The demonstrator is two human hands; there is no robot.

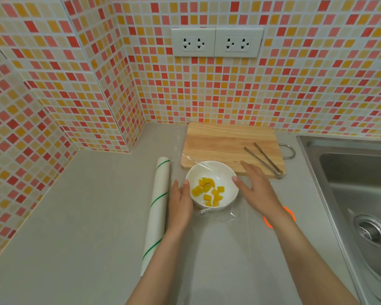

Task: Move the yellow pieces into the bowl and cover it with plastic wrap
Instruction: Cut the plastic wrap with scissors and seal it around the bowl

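Note:
A white bowl (218, 172) stands on the grey counter and holds several yellow pieces (209, 191). Clear plastic wrap (227, 214) lies stretched over the bowl and spreads onto the counter around it. My left hand (180, 201) rests against the bowl's left side, thumb on the rim. At the bowl's right edge my right hand (255, 186) is spread flat, fingers apart, thumb touching the rim. A white roll of plastic wrap (157, 208) with green stripes lies to the left of the bowl.
A wooden cutting board (224, 142) lies behind the bowl with metal tongs (264, 158) on its right part. A steel sink (361, 194) fills the right side. An orange ring (267, 223) shows under my right wrist. Tiled walls stand at the back and left.

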